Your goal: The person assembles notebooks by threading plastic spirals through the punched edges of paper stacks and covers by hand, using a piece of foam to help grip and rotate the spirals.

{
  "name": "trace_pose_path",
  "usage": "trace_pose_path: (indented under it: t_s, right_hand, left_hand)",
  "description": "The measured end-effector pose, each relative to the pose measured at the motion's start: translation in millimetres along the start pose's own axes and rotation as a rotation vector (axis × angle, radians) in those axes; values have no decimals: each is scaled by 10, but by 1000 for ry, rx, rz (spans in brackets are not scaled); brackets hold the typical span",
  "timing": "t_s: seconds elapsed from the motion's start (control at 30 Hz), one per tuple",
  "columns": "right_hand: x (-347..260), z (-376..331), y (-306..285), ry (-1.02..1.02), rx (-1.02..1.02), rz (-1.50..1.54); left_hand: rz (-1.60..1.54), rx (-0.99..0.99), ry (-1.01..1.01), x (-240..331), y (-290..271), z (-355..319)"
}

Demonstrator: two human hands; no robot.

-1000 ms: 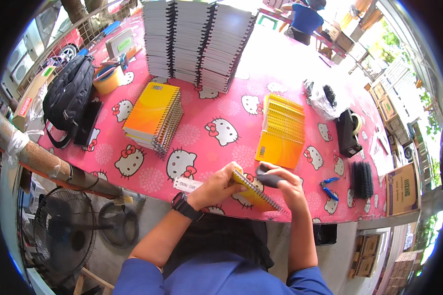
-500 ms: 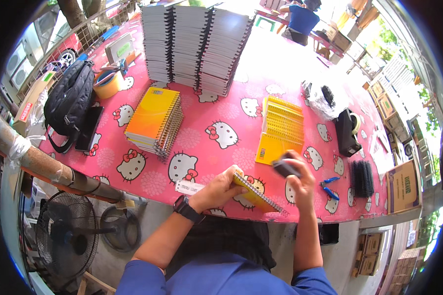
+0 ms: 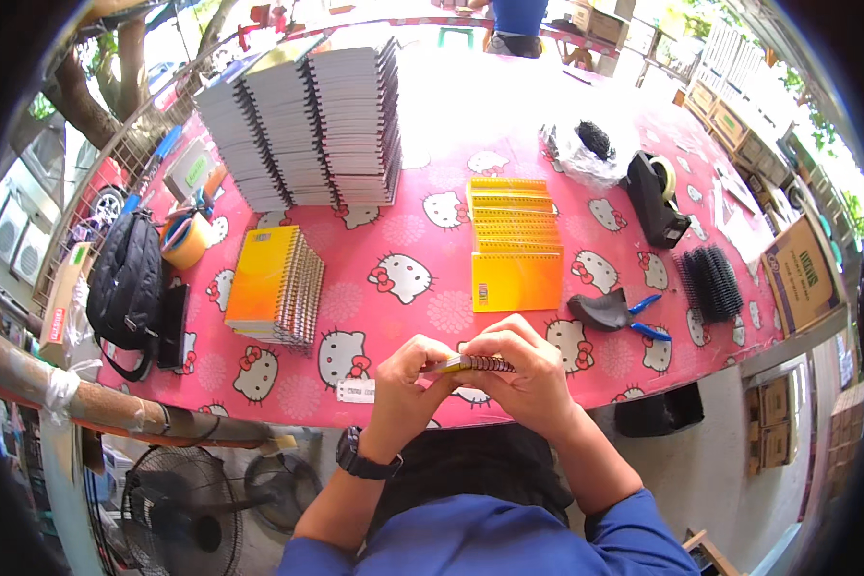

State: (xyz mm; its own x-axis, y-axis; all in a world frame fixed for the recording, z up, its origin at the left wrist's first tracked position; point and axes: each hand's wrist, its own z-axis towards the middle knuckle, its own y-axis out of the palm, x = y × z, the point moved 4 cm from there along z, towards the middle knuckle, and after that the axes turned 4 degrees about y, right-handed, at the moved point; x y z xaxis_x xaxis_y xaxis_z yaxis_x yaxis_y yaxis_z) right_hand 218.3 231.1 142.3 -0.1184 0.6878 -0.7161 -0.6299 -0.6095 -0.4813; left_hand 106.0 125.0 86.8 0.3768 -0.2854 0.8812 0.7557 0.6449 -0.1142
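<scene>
Near the table's front edge I hold a small spiral-bound notebook (image 3: 468, 364) between both hands, seen almost edge-on with its coil toward the right. My left hand (image 3: 408, 389), with a black watch at the wrist, pinches its left end. The fingers of my right hand (image 3: 525, 377) are closed round its coiled end. Just beyond lies an overlapping row of yellow-orange notebooks (image 3: 517, 281). A dark grey, curved object (image 3: 600, 310) rests to the right, touching or overlapping blue-handled pliers (image 3: 649, 318); its kind is unclear.
A stack of yellow-orange notebooks (image 3: 262, 278) stands left, before tall piles of bound books (image 3: 355, 125). A backpack (image 3: 127, 278) and phone (image 3: 173, 326) lie far left. Right are a tape dispenser (image 3: 655, 204), black coils (image 3: 708, 281) and a carton (image 3: 804, 274). A fan (image 3: 178, 509) stands below.
My right hand has let go of the dark grey object, now beside the pliers, and has taken hold of the notebook. The notebook has turned edge-on. The whole view has shifted.
</scene>
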Motion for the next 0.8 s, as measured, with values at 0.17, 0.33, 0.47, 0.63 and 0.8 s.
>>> trace_pose_path:
  t_s: [0.17,0.33,0.47,0.63,0.8]
  right_hand:
    - [-54,54,112,9,-130,130]
    - [-122,99,241,-99,-77,93]
    - [-109,112,303,-69,-10,83]
    - [-191,174,349,-124,-79,119]
    - [-242,231,393,-210,-137,32]
  left_hand:
    - [50,40,35,118,-151,-33]
    - [71,54,-5,118,-238,-78]
    - [-36,85,-60,101,-279,-124]
    - [-29,61,-13,121,-377,-116]
    - [-26,67,-2,151,-439,-143]
